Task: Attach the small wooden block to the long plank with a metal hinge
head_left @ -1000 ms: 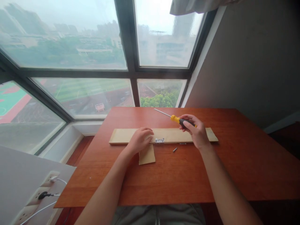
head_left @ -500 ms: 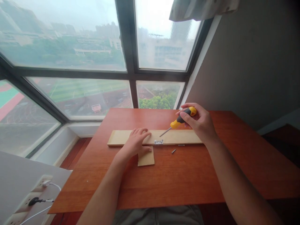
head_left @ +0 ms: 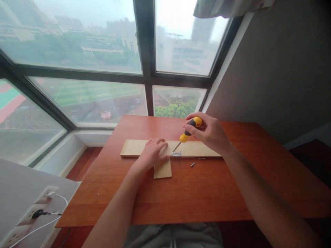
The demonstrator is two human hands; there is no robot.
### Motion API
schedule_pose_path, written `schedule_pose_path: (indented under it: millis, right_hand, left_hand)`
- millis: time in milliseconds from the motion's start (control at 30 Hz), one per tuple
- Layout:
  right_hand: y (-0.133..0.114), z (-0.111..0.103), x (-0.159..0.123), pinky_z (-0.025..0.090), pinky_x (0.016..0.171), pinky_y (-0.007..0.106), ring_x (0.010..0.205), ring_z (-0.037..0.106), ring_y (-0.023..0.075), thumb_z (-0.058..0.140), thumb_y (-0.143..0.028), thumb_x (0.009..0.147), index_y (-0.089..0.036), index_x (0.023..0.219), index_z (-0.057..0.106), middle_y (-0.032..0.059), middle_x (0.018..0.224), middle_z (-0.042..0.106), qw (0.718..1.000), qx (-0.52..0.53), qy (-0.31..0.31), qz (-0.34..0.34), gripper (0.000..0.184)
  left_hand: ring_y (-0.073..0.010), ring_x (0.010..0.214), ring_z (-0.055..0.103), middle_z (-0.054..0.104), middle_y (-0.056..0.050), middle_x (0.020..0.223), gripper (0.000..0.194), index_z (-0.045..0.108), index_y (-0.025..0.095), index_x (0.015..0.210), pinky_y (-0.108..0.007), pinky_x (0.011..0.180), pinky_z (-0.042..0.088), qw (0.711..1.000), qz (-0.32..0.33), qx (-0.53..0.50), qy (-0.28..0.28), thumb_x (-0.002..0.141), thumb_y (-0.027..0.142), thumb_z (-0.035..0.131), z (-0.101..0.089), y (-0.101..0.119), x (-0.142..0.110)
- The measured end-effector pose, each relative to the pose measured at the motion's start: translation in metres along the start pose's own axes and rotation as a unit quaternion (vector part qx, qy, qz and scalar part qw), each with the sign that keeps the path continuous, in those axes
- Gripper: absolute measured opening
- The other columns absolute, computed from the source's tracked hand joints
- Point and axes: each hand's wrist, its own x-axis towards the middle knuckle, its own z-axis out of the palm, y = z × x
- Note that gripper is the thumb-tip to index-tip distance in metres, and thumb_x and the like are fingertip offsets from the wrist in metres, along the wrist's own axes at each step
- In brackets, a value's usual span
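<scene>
A long pale wooden board (head_left: 131,148) lies across the table. My left hand (head_left: 152,152) rests on it with the fingers stretched out, and its thumb is by a small pale wooden piece (head_left: 163,171) at the board's near edge. A small silver metal bracket (head_left: 177,154) sits at that edge, right of my left hand. In my right hand (head_left: 210,132) is a yellow and black screwdriver (head_left: 190,127), tilted, its tip at the bracket's left end. Whether the tip sits in a screw head is too small to tell.
A short metal screw or pin (head_left: 193,165) lies on the reddish wooden table (head_left: 196,196), in front of the board. A thin metal piece (head_left: 201,158) is by the board's near edge. Windows stand behind, and a socket strip with plugs (head_left: 38,213) is at lower left.
My right hand has brought the screwdriver left and down, so its tip has gone from above the bracket to its left end. My left hand stays on the board. The view has shifted slightly.
</scene>
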Motion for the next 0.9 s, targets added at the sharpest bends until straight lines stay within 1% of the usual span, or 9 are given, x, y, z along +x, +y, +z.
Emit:
schedule_pose_path:
  millis: [233, 400, 533, 700, 900]
  right_hand:
    - [0.003, 0.005, 0.002, 0.055, 0.065, 0.031, 0.073, 0.066, 0.0180, 0.068, -0.043, 0.082, -0.024, 0.102, 0.067, 0.0017, 0.085, 0.069, 1.000, -0.015, -0.018, -0.008, 0.027]
    - [0.003, 0.004, 0.001, 0.055, 0.063, 0.031, 0.073, 0.066, 0.0181, 0.071, -0.042, 0.079, -0.024, 0.102, 0.069, 0.0020, 0.085, 0.070, 1.000, -0.019, -0.016, -0.005, 0.029]
    - [0.001, -0.002, 0.000, 0.055, 0.063, 0.030, 0.073, 0.066, 0.0179, 0.069, -0.042, 0.081, -0.024, 0.102, 0.068, 0.0023, 0.089, 0.070, 1.000, -0.014, -0.017, 0.000, 0.027]
    - [0.001, -0.014, -0.005, 0.056, 0.059, 0.029, 0.073, 0.066, 0.0184, 0.068, -0.043, 0.082, -0.023, 0.104, 0.068, 0.0033, 0.089, 0.070, 1.000, -0.023, -0.014, 0.014, 0.030]
    - [0.001, -0.024, -0.009, 0.056, 0.058, 0.028, 0.074, 0.066, 0.0184, 0.069, -0.043, 0.081, -0.023, 0.100, 0.068, 0.0030, 0.088, 0.070, 0.999, -0.029, -0.004, 0.017, 0.027]
  left_hand:
    - [-0.0285, 0.117, 0.054, 0.060, -0.010, 0.126, 0.039, 0.064, 0.024, 0.109, -0.045, 0.104, 0.039, 1.000, -0.006, -0.007, 0.002, 0.075, 0.038, 0.076, 0.001, 0.001, 0.000]
    - [-0.0285, 0.116, 0.055, 0.060, -0.010, 0.125, 0.038, 0.065, 0.024, 0.108, -0.046, 0.103, 0.039, 1.000, -0.015, -0.011, 0.001, 0.074, 0.037, 0.077, 0.001, 0.003, 0.001]
    - [-0.0286, 0.117, 0.054, 0.060, -0.010, 0.126, 0.038, 0.064, 0.024, 0.108, -0.046, 0.104, 0.038, 1.000, -0.021, -0.005, -0.003, 0.075, 0.037, 0.077, 0.001, 0.003, 0.001]
    - [-0.0287, 0.116, 0.054, 0.060, -0.010, 0.126, 0.038, 0.064, 0.024, 0.108, -0.046, 0.103, 0.038, 1.000, -0.014, -0.004, -0.003, 0.075, 0.038, 0.076, 0.002, 0.002, 0.001]
    - [-0.0285, 0.116, 0.055, 0.060, -0.010, 0.124, 0.038, 0.064, 0.024, 0.107, -0.045, 0.104, 0.038, 1.000, -0.008, -0.015, 0.004, 0.074, 0.037, 0.077, 0.002, 0.001, 0.001]
